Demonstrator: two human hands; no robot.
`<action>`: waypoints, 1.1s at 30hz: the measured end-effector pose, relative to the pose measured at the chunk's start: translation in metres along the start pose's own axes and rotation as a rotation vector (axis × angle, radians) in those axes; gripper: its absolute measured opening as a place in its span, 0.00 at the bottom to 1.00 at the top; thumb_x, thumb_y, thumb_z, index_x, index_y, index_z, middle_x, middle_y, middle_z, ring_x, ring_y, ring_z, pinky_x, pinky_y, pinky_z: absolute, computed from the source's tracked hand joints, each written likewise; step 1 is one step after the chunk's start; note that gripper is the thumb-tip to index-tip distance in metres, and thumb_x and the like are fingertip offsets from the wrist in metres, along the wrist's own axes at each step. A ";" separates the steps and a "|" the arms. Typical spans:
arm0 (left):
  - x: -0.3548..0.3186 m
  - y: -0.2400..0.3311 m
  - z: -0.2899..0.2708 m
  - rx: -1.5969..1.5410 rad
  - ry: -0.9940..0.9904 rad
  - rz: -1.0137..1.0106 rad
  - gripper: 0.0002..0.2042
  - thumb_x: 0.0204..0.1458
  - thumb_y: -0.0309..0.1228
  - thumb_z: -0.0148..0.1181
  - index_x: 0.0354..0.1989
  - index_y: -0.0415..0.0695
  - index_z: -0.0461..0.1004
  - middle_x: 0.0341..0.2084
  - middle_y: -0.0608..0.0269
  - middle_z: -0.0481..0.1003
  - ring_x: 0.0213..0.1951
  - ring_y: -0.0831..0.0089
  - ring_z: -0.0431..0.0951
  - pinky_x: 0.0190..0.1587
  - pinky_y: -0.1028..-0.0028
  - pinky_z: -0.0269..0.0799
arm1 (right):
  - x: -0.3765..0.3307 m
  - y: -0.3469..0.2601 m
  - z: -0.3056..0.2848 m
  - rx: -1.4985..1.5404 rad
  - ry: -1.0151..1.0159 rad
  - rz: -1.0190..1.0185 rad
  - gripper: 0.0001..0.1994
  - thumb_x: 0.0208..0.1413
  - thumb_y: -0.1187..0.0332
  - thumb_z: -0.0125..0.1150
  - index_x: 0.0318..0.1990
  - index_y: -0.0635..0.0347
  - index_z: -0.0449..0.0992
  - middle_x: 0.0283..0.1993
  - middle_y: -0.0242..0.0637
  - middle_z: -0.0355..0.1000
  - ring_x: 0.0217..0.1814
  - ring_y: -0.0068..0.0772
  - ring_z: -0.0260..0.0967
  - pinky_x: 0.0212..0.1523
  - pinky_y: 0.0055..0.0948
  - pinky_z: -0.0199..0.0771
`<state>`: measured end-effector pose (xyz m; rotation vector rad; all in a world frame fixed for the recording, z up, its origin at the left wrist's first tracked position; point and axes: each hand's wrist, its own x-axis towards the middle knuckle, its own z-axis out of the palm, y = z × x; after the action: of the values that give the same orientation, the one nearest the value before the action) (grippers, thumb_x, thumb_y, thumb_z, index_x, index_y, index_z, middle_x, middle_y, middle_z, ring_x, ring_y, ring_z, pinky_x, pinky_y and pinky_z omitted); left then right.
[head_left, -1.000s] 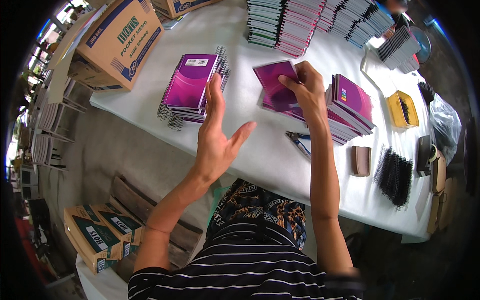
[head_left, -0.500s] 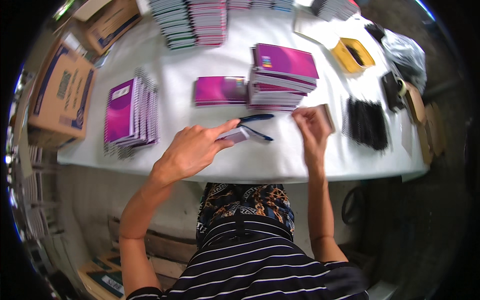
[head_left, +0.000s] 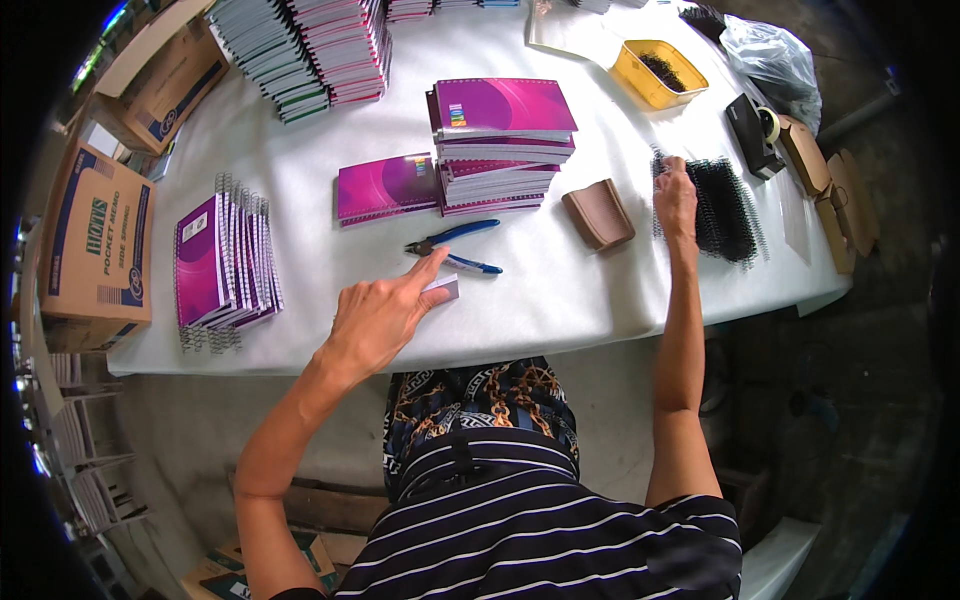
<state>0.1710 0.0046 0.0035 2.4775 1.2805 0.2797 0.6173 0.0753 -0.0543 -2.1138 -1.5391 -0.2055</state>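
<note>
My left hand (head_left: 375, 315) grips a small memo pad (head_left: 443, 289) near the table's front edge. Most of the pad is hidden under the palm, with the index finger stretched out and the thumb on the pad. Just beyond the fingertips lie blue-handled cutting pliers (head_left: 462, 236), handles spread. At the right, my right hand (head_left: 676, 200) has its fingers pinched on a black spiral binding coil (head_left: 658, 195) at the left edge of a pile of black coils (head_left: 728, 215). The fingers partly cover that coil.
Purple notebooks (head_left: 505, 108) are stacked mid-table, with a lower pile (head_left: 385, 188) beside them. Coil-bound notebooks (head_left: 205, 262) stand left, by cardboard boxes (head_left: 98, 250). A brown tray (head_left: 598, 214), a yellow tub (head_left: 660, 95) and a tape dispenser (head_left: 755, 140) occupy the right; taller stacks (head_left: 340, 50) stand behind.
My right hand has moved right from beside the brown tray to the coil pile, fingers now on a coil. My left hand stays on the memo pad. The whole view has shifted.
</note>
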 end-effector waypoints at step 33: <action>0.003 -0.007 -0.005 0.030 -0.045 -0.010 0.28 0.57 0.48 0.57 0.66 0.58 0.65 0.40 0.59 0.82 0.29 0.56 0.83 0.31 0.62 0.79 | -0.099 -0.198 -0.054 0.641 -0.870 -0.529 0.09 0.55 0.69 0.65 0.42 0.63 0.76 0.38 0.37 0.73 0.36 0.35 0.73 0.34 0.38 0.73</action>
<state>0.1659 0.0117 0.0054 2.4874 1.2869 0.2027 0.4100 0.0096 0.0135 -1.2743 -2.2120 1.0187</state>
